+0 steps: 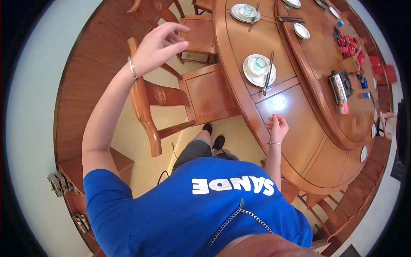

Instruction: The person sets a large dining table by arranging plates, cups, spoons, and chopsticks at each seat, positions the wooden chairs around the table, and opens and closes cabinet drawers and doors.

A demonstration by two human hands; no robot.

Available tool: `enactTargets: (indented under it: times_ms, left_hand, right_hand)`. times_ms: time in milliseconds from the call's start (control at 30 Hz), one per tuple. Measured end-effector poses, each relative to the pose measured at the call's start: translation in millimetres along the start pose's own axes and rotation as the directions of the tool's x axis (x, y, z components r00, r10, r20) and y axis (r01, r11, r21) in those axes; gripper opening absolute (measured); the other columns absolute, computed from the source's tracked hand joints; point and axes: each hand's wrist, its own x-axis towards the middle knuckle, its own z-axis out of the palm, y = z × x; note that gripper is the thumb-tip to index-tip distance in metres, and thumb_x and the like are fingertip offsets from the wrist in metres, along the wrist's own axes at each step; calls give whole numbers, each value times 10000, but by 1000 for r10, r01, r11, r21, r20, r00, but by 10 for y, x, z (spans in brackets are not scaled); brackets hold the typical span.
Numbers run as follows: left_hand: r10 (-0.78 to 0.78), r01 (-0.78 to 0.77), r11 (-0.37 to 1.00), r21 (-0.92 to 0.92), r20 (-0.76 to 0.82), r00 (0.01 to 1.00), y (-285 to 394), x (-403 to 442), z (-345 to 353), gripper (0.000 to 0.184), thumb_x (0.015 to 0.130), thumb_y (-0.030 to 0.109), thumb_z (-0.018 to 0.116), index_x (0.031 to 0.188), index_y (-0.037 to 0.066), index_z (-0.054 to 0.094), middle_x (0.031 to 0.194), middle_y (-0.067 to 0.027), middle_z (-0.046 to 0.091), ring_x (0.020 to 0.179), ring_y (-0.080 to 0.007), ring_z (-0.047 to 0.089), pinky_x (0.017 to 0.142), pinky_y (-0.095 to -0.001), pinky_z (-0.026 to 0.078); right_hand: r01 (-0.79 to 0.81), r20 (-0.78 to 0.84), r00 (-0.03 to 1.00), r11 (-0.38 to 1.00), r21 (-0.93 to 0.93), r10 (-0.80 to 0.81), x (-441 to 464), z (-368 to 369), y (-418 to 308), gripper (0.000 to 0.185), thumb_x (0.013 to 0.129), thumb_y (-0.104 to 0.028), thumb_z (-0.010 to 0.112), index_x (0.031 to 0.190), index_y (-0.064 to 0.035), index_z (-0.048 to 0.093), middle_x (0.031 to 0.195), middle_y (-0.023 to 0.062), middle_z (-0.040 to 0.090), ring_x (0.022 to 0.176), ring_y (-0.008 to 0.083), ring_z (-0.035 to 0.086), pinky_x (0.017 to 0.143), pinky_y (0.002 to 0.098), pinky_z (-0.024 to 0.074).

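Observation:
My left hand point(165, 45) is raised over the back of a wooden chair point(209, 94), its thumb and bent fingers apart with nothing between them. Over the near edge of the wooden table point(308, 141), my right hand point(277, 125) has its fingertips pinched together; what they hold, if anything, is too small to tell. Just beyond it, a bright patch of light lies on the tabletop. Farther up stands a place setting of stacked white plates point(252, 76) with a glass bowl point(260, 65), and black chopsticks point(269, 73) rest on the right side of the plates.
Another plate setting point(239, 16) is farther along the table. The raised round centre holds a gas canister point(339, 92), red flowers point(351, 46) and a small white dish point(302, 31). Chairs line the table's left side. A person point(388, 124) is at the far right.

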Motion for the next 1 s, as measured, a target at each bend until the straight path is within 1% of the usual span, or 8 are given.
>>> enactTargets:
  times_ms: [100, 300, 400, 533, 700, 800, 900, 1000]
  left_hand:
    - [7, -9, 997, -82, -21, 1000, 245, -758, -342, 353, 893, 108, 583, 1232, 23, 529, 1225, -60, 503, 1086, -130, 510, 924, -293, 456]
    - [-61, 33, 992, -125, -227, 972, -199, -1841, -908, 354, 873, 94, 610, 1211, 15, 540, 1215, -80, 510, 1083, -171, 529, 909, -320, 484]
    - [-143, 111, 986, -126, -286, 948, -609, -2487, -1384, 374, 878, 71, 595, 1234, -12, 518, 1254, -92, 501, 1107, -183, 520, 928, -319, 466]
    - [-331, 272, 941, -201, -390, 859, -1350, -3467, -2239, 381, 886, 55, 580, 1254, -17, 509, 1298, -91, 494, 1119, -186, 525, 944, -310, 449]
    - [-439, 389, 898, -206, -465, 768, -2227, -4413, -3170, 373, 891, 43, 573, 1257, 0, 515, 1239, -74, 544, 1094, -165, 531, 925, -298, 446]
    - [-462, 360, 885, -296, -465, 755, -2677, -4539, -3580, 372, 892, 44, 574, 1256, -1, 516, 1225, -70, 552, 1084, -153, 530, 910, -291, 447]
    - [-508, 414, 854, -315, -332, 795, -3097, -4245, -3827, 376, 888, 49, 586, 1257, 15, 520, 1243, -69, 535, 1096, -171, 533, 912, -302, 452]
    - [-349, 279, 912, -300, -213, 912, -3779, -3363, -3931, 390, 865, 49, 612, 1241, -4, 521, 1286, -104, 498, 1133, -210, 529, 937, -331, 461]
  right_hand:
    - [3, -24, 1000, 1000, -8, -3, -258, 24, 73, 158, 905, -129, 590, 908, 29, 587, 751, 90, 631, 549, 123, 578, 473, 241, 500]
    - [27, -49, 998, 999, -27, -28, -531, 427, 7, 157, 903, -124, 593, 896, 33, 586, 746, 93, 634, 523, 107, 556, 451, 226, 470]
    - [74, -54, 996, 997, 3, -74, -758, 1072, -282, 145, 896, -122, 606, 860, 18, 598, 715, 83, 632, 507, 90, 538, 428, 213, 428]
    - [233, 92, 969, 972, -27, -230, -1075, 2077, -833, 182, 917, -158, 581, 844, 7, 610, 692, 76, 629, 520, 89, 545, 453, 223, 443]
    - [327, -18, 945, 944, 37, -326, -1569, 3120, -1532, 251, 926, -209, 584, 872, 31, 638, 705, 75, 638, 583, 101, 574, 521, 231, 468]
    - [331, -61, 942, 944, -5, -330, -1937, 3645, -1938, 280, 915, -227, 606, 843, 39, 658, 686, 62, 626, 592, 95, 564, 534, 217, 453]
    - [435, 67, 899, 865, -249, -433, -2144, 3929, -2076, 288, 903, -227, 624, 829, 46, 675, 669, 40, 608, 593, 75, 541, 538, 201, 427]
    - [403, 162, 915, 811, -425, -370, -2130, 4372, -2153, 249, 901, -196, 622, 845, 37, 688, 644, 1, 573, 594, 54, 520, 537, 194, 408]
